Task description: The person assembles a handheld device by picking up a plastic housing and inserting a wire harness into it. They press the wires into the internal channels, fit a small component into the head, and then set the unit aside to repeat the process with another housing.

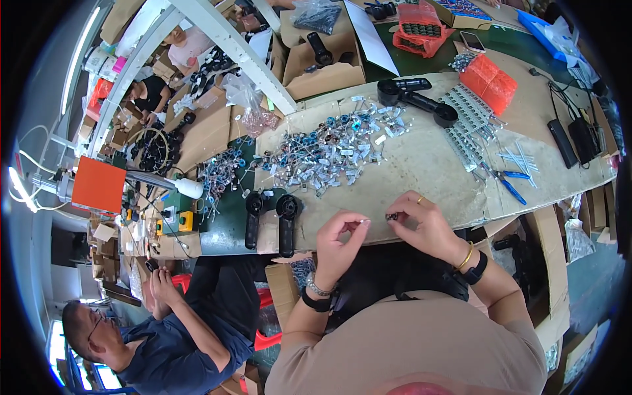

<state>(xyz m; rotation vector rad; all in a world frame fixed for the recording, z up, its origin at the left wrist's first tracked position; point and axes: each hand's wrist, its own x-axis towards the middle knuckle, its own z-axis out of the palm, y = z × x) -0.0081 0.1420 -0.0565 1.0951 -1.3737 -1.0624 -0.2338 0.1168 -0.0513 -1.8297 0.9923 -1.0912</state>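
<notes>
Left hand [334,252] pinches closed, contents unclear; right hand [431,229] grips small dark part [392,216]. Tan-covered green workbench [434,174]: silver-blue wired components [329,155], 11 o'clock; co-worker [174,349], 8 o'clock.

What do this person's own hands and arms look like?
The left hand wears a silver-coloured band and a black wristband; the right hand, a gold-coloured ring, a gold-coloured bangle and a wide black strap. Both are ungloved; the forearms are bare.

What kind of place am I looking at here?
Probably a small assembly workshop: a heap of small parts lies on the bench, with black plastic casings in front of it and blue-handled pliers off to the right.
</notes>
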